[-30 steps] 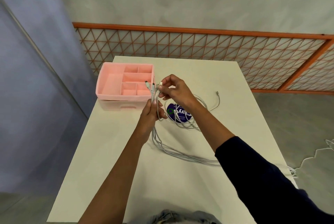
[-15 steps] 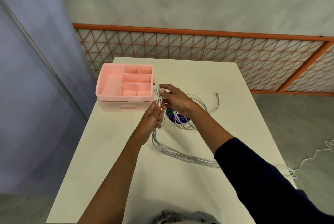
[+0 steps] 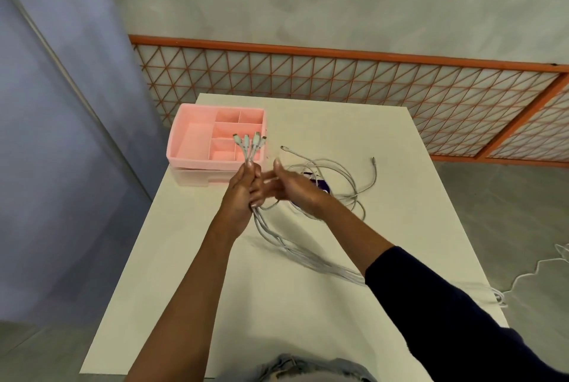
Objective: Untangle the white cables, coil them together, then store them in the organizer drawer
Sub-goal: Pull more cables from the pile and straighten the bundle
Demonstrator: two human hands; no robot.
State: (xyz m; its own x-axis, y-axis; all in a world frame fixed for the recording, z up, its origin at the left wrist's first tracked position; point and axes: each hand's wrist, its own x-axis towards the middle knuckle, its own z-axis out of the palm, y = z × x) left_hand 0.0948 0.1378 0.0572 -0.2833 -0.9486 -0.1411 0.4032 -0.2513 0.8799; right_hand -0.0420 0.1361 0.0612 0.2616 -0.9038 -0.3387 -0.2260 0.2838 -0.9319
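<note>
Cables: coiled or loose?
Loose. The left hand grips four plug ends together, but the cables trail in open loops across the table to its right edge.

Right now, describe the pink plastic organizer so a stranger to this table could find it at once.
Start at the white rectangular table before the orange lattice fence. On its far left corner sits the pink plastic organizer, just beyond the left hand gripping white cables. It is the only pink, compartmented box there.

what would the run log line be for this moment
left grip: holds white cables | right grip: open | stage: uncoiled | pink organizer: not loaded
</note>
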